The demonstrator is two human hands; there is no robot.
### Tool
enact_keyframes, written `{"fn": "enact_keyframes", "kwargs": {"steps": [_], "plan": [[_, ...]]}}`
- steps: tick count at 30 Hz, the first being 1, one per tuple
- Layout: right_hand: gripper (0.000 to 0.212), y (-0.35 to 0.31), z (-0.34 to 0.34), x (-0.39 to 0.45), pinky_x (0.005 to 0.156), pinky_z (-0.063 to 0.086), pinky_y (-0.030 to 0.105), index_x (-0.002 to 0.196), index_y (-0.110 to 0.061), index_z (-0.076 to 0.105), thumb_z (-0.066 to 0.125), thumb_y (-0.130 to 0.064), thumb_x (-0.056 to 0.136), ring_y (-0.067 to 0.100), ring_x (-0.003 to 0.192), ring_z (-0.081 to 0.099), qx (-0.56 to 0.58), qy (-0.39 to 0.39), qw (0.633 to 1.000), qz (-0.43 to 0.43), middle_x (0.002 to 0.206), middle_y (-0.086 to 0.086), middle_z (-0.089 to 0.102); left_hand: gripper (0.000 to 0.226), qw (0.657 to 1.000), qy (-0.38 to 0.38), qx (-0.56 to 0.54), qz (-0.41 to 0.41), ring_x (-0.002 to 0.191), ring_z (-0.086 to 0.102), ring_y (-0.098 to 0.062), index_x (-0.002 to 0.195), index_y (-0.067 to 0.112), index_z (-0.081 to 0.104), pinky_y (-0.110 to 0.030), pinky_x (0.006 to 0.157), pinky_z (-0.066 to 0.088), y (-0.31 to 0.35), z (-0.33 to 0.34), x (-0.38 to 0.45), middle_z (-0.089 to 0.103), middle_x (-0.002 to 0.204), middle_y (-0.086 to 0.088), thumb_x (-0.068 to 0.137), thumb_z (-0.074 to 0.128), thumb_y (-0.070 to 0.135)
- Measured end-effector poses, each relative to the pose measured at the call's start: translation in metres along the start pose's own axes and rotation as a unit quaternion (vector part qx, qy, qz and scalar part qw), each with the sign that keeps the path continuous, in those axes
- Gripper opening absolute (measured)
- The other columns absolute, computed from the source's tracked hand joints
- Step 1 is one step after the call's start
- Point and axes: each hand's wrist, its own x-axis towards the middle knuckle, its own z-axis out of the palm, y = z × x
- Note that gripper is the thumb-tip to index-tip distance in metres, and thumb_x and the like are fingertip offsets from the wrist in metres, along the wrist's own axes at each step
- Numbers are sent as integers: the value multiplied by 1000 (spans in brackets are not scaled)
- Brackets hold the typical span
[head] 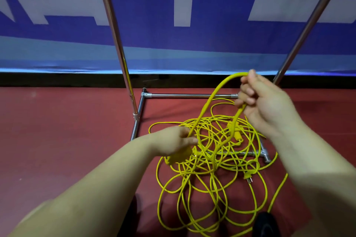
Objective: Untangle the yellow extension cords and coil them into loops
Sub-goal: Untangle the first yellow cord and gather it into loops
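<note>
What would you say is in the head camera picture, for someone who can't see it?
Two bare hands lift one arch of yellow cord above a tangled pile of cords on a red floor. The right hand grips the top of the arch, and the left hand holds its lower part. A metal rack stands behind, before a blue banner.

Cord tangle [212,159] lies on floor [67,131] over rack base [188,95], w/ plug [247,176] at its right side, banner [173,34] behind, shoe [265,223] near front-right, left hand [177,143] low at tangle's left, right hand [264,100] raised above its right, one strand [210,100] arching between them
</note>
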Motion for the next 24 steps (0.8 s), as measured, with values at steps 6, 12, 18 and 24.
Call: {"fn": "enact_keyframes", "kwargs": {"steps": [6,12,18,24], "plan": [[24,6,-13,9,55,41,21,81,-15,55,42,-26,98,4,42,35,-49,50,997,-10,46,-12,42,32,987,94,-127,25,54,51,-10,75,20,57,-27,57,41,5,-5,1,59,62,1,100,40,30],[22,12,-18,5,73,51,31,79,-22,60,47,-29,96,7,68,66,-210,24,977,30,72,-4,63,28,957,164,-234,50,39,42,-10,89,19,67,-23,48,36,14,-14,-1,43,40,6,97,45,34],[22,13,-15,1,63,57,33,85,-16,57,43,-28,97,11,65,69,-98,5,990,100,76,1,59,28,989,92,-93,72,42,44,-3,113,19,64,-19,49,43,19,2,0,57,70,3,96,48,35],[21,16,-12,3,59,58,31,84,-13,56,44,-25,97,9,63,69,-3,43,991,128,75,2,58,34,987,23,-136,87,41,45,-5,118,7,60,-24,50,39,31,13,-2,69,87,-9,100,41,28]]}}
